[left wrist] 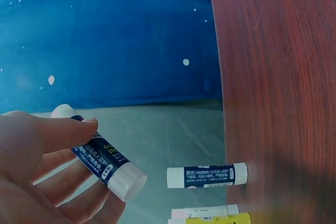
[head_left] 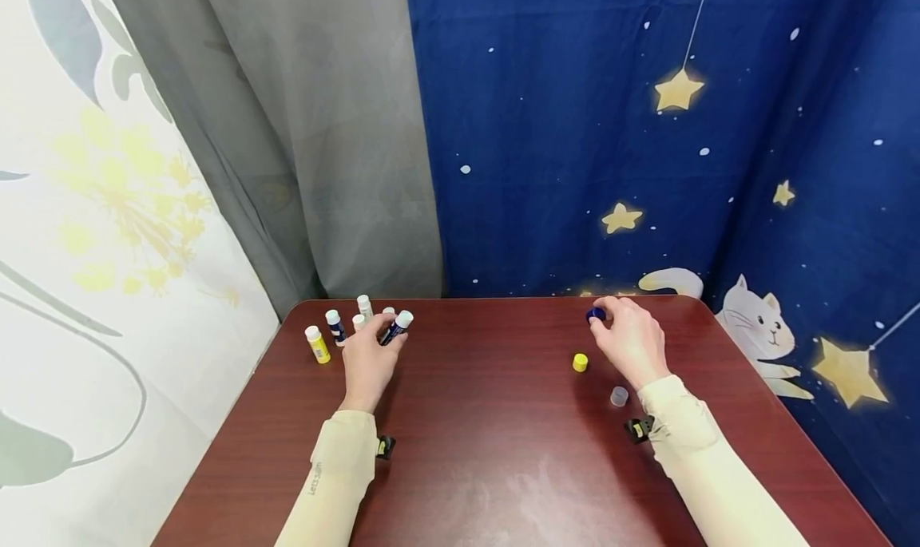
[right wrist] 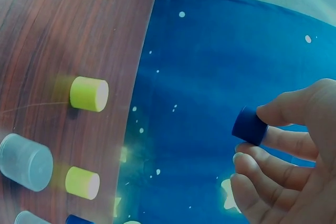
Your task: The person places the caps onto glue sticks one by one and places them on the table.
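My left hand grips a dark blue glue stick with white ends, tilted, at the left part of the table. Its thumb lies across the label in the left wrist view. Around that hand stand other glue sticks: a yellow one, a dark blue one and a white one. Over the far right of the table, my right hand pinches a dark blue cap between thumb and fingers. Below it on the table are a yellow cap and a clear cap.
The dark red table ends at a blue starry curtain and a grey curtain. In the right wrist view a second yellow cap and another blue cap show near the table edge.
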`<action>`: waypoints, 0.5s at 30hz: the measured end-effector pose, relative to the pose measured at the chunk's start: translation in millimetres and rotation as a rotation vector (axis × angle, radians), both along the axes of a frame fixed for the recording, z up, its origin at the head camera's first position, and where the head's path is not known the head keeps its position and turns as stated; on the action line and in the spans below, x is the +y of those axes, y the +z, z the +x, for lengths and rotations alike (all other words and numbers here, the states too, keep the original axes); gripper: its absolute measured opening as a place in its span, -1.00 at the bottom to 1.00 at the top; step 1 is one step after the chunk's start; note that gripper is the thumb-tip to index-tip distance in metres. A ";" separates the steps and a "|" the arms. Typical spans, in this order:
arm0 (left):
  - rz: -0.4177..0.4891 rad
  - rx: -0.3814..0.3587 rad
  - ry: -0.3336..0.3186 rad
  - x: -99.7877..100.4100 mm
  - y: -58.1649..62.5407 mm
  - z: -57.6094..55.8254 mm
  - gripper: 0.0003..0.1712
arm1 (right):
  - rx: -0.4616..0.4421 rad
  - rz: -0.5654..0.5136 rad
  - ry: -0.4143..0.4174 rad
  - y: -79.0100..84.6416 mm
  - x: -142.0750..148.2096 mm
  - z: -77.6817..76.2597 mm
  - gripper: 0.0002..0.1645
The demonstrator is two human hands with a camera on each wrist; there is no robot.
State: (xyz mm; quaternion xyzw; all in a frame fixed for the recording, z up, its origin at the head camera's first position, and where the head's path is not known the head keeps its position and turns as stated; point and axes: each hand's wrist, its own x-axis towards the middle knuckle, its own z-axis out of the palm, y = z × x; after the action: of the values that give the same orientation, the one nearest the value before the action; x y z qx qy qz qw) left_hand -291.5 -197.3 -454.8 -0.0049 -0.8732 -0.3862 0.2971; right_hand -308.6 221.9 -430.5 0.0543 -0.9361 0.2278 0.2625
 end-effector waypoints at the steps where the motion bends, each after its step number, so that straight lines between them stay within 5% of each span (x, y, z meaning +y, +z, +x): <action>1: -0.001 0.001 -0.004 1.2 0.1 0.6 -0.62 | 0.002 0.000 0.002 1.1 -1.0 0.2 -0.71; 15: -0.026 0.011 -0.054 17.8 7.6 4.2 -0.63 | 0.034 -0.010 0.036 7.6 -11.9 5.4 -0.70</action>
State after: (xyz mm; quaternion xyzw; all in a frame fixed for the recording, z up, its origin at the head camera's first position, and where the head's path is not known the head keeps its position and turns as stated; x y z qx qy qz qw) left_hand -287.4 -179.5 -447.2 -0.0344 -0.8761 -0.3825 0.2915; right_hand -303.2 210.0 -422.9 0.0735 -0.9292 0.2363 0.2746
